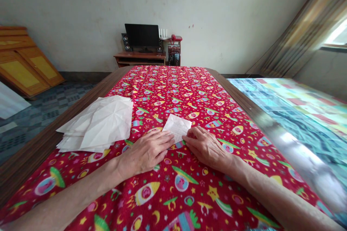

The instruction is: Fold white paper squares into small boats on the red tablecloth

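Observation:
A small folded square of white paper [177, 125] lies on the red patterned cloth [173, 187] in front of me. My left hand [148, 149] rests flat, its outstretched fingertips pressing on the paper's left corner. At the opposite edge, my right hand [204, 146] has its thumb and fingers drawn together in a pinch on the paper's lower right corner. To the left of my left hand sits a loose pile of creased white paper sheets [108, 122]; the top sheet shows fold lines spreading from its middle.
The cloth covers a long brown table [92, 97]. Beyond its far end stands a small desk [141, 57] with a monitor [142, 36] and speakers. A bed [306, 112] lies along the right side, and a wooden cabinet [29, 61] stands at the far left.

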Available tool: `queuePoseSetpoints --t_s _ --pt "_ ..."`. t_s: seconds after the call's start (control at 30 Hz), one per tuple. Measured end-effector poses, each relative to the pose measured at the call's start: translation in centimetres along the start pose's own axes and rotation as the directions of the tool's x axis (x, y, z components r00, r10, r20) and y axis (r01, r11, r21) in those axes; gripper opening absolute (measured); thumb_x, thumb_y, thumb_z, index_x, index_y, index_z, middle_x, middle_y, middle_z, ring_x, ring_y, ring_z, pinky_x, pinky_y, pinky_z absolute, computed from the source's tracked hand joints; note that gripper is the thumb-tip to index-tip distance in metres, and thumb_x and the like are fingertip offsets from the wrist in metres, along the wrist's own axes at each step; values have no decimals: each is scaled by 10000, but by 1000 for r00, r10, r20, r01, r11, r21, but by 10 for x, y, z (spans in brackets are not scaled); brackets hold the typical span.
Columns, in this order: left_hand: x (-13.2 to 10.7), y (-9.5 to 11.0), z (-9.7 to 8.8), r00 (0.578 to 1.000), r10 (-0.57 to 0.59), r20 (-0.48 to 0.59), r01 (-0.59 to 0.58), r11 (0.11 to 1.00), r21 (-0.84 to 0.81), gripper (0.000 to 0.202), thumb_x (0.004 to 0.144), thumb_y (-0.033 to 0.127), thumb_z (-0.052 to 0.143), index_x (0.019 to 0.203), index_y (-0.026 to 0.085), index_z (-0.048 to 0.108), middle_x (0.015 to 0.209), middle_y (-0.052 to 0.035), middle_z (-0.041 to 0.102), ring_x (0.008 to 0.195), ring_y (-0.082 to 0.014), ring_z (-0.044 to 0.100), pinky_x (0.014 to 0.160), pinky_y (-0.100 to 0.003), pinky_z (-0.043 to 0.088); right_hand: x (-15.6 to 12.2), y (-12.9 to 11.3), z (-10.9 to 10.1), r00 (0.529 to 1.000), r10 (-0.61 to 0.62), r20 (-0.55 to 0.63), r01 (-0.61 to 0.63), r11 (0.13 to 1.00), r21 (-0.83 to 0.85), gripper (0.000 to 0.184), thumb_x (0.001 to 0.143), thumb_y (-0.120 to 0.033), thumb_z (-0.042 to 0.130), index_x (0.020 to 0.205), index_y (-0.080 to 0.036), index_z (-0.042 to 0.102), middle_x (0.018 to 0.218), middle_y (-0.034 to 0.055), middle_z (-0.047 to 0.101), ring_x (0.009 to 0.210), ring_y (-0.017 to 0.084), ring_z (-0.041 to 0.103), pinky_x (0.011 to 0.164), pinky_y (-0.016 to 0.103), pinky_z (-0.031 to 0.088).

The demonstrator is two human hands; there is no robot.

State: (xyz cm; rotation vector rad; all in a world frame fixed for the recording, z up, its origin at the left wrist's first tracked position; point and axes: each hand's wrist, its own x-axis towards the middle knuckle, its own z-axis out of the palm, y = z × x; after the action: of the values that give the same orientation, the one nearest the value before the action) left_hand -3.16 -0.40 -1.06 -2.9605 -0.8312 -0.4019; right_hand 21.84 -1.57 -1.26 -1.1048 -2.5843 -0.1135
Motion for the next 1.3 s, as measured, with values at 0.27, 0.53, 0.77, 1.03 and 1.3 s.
queuePoseSetpoints --t_s 0.27,0.53,0.77,1.03,1.3 --pt "2 0 0 1000 16 -5 -16 1000 20 367 933 207 437 1287 182 533 1334 -40 559 1247 -205 492 1077 -414 364 -1 -2 -3 1000 -1 16 1 1000 14 228 950 -257 414 1004 -169 618 988 92 530 864 184 479 718 302 419" --pt "-1 -2 1 1000 23 -16 -23 1000 15 354 937 200 440 1275 203 544 1330 -26 564 1239 -191 500 1088 -408 350 -5 1 -3 1000 20 11 -20 999 -46 225 943 -261 423 975 -182 632 930 80 539 829 184 482 685 302 404" --pt "3 2 3 997 48 -66 -46 998 39 339 928 173 445 1250 165 555 1287 -70 585 1226 -206 497 1052 -392 393 2 -7 -2 999 -22 36 24 999 -48 218 942 -273 427 972 -180 623 932 83 534 829 184 476 695 299 400" --pt "4 6 2 997 39 -62 -34 995 93 316 938 184 440 1228 191 567 1252 -60 602 1179 -215 525 1048 -429 386 5 -7 0 999 -26 25 27 998 -61 223 942 -306 440 973 -215 642 880 58 541 796 169 476 689 290 375" --pt "-12 -2 -2 1000 6 -13 -5 998 63 371 905 158 485 1258 242 564 1332 -18 560 1262 -194 468 1094 -414 355 -1 9 -2 999 10 -49 -9 1000 12 233 915 -270 473 886 -195 692 823 54 554 751 149 486 665 278 361"
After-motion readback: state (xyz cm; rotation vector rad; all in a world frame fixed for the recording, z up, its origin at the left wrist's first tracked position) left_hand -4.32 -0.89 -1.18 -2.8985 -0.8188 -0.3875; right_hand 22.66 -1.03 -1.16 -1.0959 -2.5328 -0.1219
